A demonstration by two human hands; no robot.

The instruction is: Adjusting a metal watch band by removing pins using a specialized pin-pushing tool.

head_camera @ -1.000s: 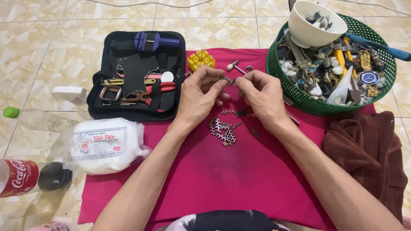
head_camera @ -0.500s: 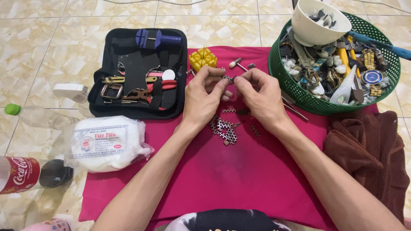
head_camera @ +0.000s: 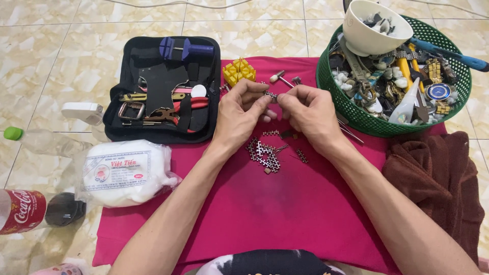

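At frame centre, left hand [head_camera: 239, 114] and right hand [head_camera: 310, 112] pinch one small metal link [head_camera: 270, 95] between closed fingertips — raised over the pink cloth [head_camera: 285, 203], likely for close viewing.

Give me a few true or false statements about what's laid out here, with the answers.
1. Both hands pinch a small metal link piece between them. True.
2. The green basket is by the left hand. False: it is beside the right hand.
3. Loose watch band links lie on the pink cloth. True.
4. The black tool case is zipped shut. False: it lies open, tools showing.
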